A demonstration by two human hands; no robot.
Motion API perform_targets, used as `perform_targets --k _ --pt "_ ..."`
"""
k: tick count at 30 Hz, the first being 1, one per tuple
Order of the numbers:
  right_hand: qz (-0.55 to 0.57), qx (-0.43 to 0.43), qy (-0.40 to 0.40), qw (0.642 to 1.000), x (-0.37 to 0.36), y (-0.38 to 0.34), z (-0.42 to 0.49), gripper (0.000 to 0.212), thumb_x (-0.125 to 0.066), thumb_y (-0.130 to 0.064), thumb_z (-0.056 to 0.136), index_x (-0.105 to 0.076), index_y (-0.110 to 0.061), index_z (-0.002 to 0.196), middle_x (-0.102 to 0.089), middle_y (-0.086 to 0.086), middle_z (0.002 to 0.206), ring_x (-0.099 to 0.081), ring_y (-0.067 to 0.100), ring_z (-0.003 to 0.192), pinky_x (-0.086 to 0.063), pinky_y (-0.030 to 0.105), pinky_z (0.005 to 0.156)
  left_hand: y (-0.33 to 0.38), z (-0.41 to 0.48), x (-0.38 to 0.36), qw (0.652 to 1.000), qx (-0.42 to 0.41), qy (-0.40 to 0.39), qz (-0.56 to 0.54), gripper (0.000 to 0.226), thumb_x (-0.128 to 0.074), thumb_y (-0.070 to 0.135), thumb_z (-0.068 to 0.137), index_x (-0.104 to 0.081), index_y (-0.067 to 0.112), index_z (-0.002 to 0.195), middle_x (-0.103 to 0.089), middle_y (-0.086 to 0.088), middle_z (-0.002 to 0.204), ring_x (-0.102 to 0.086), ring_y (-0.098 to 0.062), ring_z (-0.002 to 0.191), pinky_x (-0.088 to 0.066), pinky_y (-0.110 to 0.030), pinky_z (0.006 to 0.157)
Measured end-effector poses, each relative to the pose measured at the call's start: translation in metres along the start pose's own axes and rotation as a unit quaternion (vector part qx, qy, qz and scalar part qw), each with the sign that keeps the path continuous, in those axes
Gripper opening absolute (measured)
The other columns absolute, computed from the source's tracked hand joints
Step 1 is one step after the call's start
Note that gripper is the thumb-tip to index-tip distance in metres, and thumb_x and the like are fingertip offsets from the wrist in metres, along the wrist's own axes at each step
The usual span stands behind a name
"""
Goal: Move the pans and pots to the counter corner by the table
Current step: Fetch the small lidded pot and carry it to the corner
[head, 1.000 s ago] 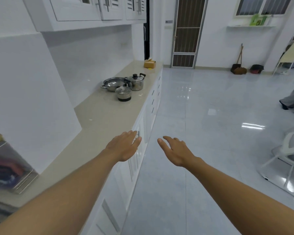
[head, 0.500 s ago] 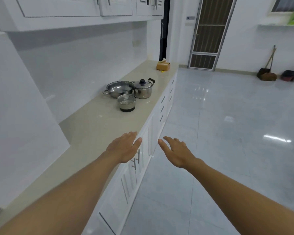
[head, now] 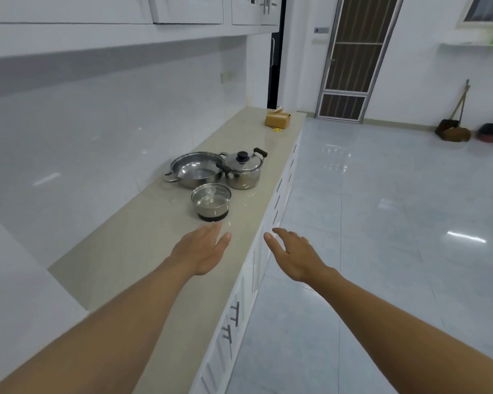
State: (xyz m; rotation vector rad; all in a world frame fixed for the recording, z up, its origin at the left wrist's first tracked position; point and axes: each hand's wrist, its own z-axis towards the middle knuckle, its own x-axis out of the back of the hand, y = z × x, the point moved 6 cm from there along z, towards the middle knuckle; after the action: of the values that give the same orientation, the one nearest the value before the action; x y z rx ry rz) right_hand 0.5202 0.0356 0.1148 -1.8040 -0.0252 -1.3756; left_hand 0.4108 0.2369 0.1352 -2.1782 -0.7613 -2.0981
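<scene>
On the counter [head: 143, 251]: wide pan [head: 195, 172] toward the wall, lidded pot [head: 244, 173] just right of it, small pot [head: 211, 201] just before both. Box [head: 278, 120] well behind, at the far end. Left hand [head: 201, 253] over the counter near the small pot, right hand [head: 292, 253] past the counter's edge.

Setting: home kitchen. Evidence: a long beige counter [head: 143, 251] runs along a white tiled wall, with white cupboards [head: 188, 9] overhead and white drawers [head: 225, 351] with bar handles below. On the counter stand a steel pan [head: 194, 169], a lidded pot [head: 244, 172] just beside it, and a small pot [head: 211, 201] with a glass lid. Glossy tiled floor [head: 382, 223]; grilled door [head: 350, 58] at the far end; broom [head: 453, 129] against the far wall.
</scene>
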Motion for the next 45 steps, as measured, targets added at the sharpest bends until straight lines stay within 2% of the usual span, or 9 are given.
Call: perform_targets --k 8,12,16,20,24,30,35,41,45 --pt "0.012 0.029 -0.011 0.999 -0.015 -0.018 0.099 0.078 -0.024 -0.073 0.096 -0.041 -0.021 0.151 -0.048 0.003 0.153 -0.041 0.023 0.141 -0.028 0.046 0.118 -0.048 0.071 0.002 0.998 0.020 -0.010 -0.055 0.060 -0.020 0.051 0.104 -0.022 0.023 0.157 -0.024 0.005 0.163 -0.020 -0.013 0.149 -0.020 -0.036 0.118" --pt "0.011 0.043 -0.029 0.999 -0.030 -0.018 0.153 0.076 -0.025 -0.073 0.096 -0.040 -0.022 0.151 -0.045 0.002 0.155 -0.039 0.024 0.142 -0.030 0.047 0.118 -0.067 0.105 -0.005 0.997 0.033 -0.002 -0.066 0.058 -0.021 0.050 0.104 -0.026 0.023 0.155 -0.029 0.005 0.161 -0.025 -0.014 0.147 -0.025 -0.038 0.116" --pt "0.018 0.072 -0.039 0.996 -0.049 -0.014 0.214 0.073 -0.028 -0.071 0.097 -0.041 -0.022 0.150 -0.044 0.002 0.154 -0.040 0.021 0.141 -0.031 0.043 0.117 -0.084 0.153 -0.004 0.994 0.067 0.015 -0.081 0.044 -0.026 0.046 0.104 -0.045 0.018 0.132 -0.053 0.002 0.134 -0.049 -0.022 0.124 -0.040 -0.041 0.101" --pt "0.032 0.093 -0.056 0.994 -0.067 -0.009 0.281 0.068 -0.034 -0.068 0.098 -0.044 -0.021 0.147 -0.047 0.002 0.151 -0.043 0.021 0.138 -0.033 0.036 0.113 -0.101 0.204 -0.006 0.984 0.111 0.048 -0.130 0.029 -0.032 0.040 0.104 -0.050 0.019 0.112 -0.056 0.001 0.111 -0.052 -0.023 0.108 -0.042 -0.044 0.096" --pt "0.060 0.120 -0.093 0.987 -0.090 -0.002 0.334 0.062 -0.041 -0.061 0.099 -0.048 -0.019 0.142 -0.049 0.001 0.146 -0.047 0.019 0.133 -0.038 0.033 0.109 -0.120 0.246 -0.022 0.975 0.143 0.062 -0.155 0.037 -0.036 0.032 0.105 -0.045 0.014 0.137 -0.052 -0.006 0.134 -0.048 -0.029 0.126 -0.039 -0.042 0.104" --pt "0.086 0.131 -0.103 0.982 -0.124 0.007 0.404 0.060 -0.046 -0.051 0.101 -0.041 -0.016 0.149 -0.035 0.004 0.156 -0.038 0.019 0.141 -0.030 0.028 0.113 -0.153 0.302 -0.052 0.953 0.221 0.095 -0.186 0.045 -0.035 0.035 0.105 -0.039 0.016 0.145 -0.037 -0.008 0.148 -0.045 -0.032 0.130 -0.036 -0.044 0.108" --pt "0.127 0.137 -0.125 0.974 -0.155 0.002 0.443 0.049 -0.048 -0.041 0.103 -0.043 -0.023 0.148 -0.033 0.001 0.154 -0.037 0.013 0.138 -0.031 0.025 0.110 -0.175 0.330 -0.074 0.942 0.236 0.123 -0.202 0.040 -0.036 0.033 0.105 -0.044 0.018 0.141 -0.035 -0.009 0.141 -0.053 -0.034 0.117 -0.042 -0.044 0.103" --pt "0.150 0.106 -0.105 0.977 -0.177 0.003 0.460 0.042 -0.048 -0.035 0.103 -0.048 -0.027 0.144 -0.045 -0.003 0.139 -0.048 0.004 0.117 -0.033 0.019 0.095 -0.194 0.335 -0.098 0.912 0.280 0.140 -0.265 0.049 -0.034 0.035 0.106 -0.027 0.030 0.155 -0.046 -0.013 0.129 -0.050 -0.027 0.119 -0.038 -0.033 0.103" --pt "0.153 0.104 -0.090 0.979 -0.179 0.003 0.464 0.043 -0.049 -0.035 0.103 -0.050 -0.026 0.145 -0.049 -0.003 0.136 -0.045 -0.003 0.111 -0.035 0.020 0.097 -0.197 0.335 -0.101 0.903 0.296 0.138 -0.281 0.048 -0.030 0.041 0.105 -0.023 0.041 0.153 -0.046 -0.007 0.127 -0.053 -0.027 0.116 -0.041 -0.039 0.103"
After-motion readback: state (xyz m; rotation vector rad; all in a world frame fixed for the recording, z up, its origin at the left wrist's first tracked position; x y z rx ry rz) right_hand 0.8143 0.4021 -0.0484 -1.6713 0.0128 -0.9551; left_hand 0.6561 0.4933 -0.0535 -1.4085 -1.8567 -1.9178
